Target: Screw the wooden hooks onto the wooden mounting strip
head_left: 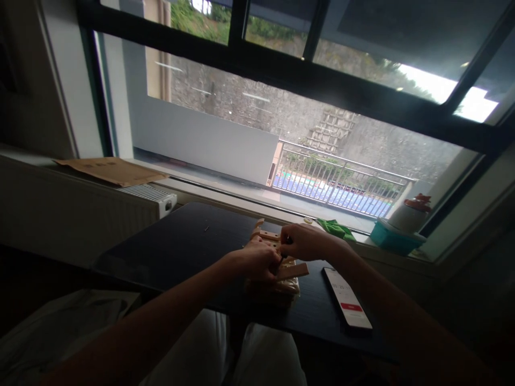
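A small wooden assembly (277, 268) of light slats lies on the dark table (181, 246), partly over a clear bag of more wooden pieces. My left hand (257, 260) is curled over its left side and grips it. My right hand (303, 242) hovers just above, fingers pinched on a small dark item at the wood's top; what it is I cannot make out. The two hands touch over the piece.
A phone (348, 300) with a lit screen lies right of the wood. On the sill stand a teal container (392, 236), a green cloth (336, 228) and brown cardboard (112, 170) above a white radiator (153, 195). A tiny screw (206, 228) lies on the table.
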`<state>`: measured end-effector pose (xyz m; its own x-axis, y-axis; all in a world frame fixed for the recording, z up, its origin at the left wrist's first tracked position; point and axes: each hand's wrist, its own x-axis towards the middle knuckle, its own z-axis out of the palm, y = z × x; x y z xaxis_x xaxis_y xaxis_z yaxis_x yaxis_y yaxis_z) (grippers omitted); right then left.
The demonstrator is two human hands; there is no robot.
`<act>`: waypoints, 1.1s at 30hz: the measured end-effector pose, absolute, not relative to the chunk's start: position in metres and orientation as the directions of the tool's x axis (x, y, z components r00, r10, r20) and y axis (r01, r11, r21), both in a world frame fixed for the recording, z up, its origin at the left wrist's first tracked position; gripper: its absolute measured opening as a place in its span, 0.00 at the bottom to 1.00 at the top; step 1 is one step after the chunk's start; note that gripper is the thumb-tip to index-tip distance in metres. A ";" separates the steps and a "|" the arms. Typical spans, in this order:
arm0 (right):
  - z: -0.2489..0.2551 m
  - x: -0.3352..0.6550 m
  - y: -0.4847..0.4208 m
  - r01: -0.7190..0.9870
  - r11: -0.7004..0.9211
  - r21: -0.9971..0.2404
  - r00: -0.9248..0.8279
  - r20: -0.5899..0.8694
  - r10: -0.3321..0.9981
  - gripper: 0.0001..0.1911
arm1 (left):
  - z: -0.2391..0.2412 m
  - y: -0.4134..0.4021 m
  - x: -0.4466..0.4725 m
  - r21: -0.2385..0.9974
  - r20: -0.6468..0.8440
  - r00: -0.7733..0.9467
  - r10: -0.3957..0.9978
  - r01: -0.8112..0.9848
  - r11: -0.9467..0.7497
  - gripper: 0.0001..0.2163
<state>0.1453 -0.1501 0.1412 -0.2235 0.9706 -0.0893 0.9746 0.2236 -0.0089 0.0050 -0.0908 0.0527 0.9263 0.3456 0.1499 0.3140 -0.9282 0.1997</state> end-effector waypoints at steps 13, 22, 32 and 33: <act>0.147 0.147 -0.155 0.958 0.279 -0.057 -0.283 -0.080 0.956 0.10 | 0.049 -0.089 0.007 0.198 0.150 0.930 0.336 0.305 -0.932 0.09; 0.148 0.154 -0.159 0.948 0.310 -0.067 -0.315 -0.083 0.945 0.12 | 0.051 -0.089 0.006 0.129 0.134 0.937 0.321 0.305 -0.944 0.05; 0.143 0.154 -0.154 0.948 0.303 -0.102 -0.310 -0.059 0.949 0.13 | 0.048 -0.089 0.006 0.187 0.165 0.921 0.354 0.323 -0.928 0.06; 0.142 0.153 -0.154 0.950 0.296 -0.098 -0.303 -0.056 0.951 0.13 | 0.049 -0.089 0.006 0.184 0.170 0.919 0.355 0.324 -0.928 0.06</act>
<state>0.1532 -0.1543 0.1424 -0.3027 0.9514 -0.0560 0.9500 0.2964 -0.0981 0.0057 -0.0890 0.0487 0.9194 0.3546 0.1700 0.3239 -0.9280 0.1840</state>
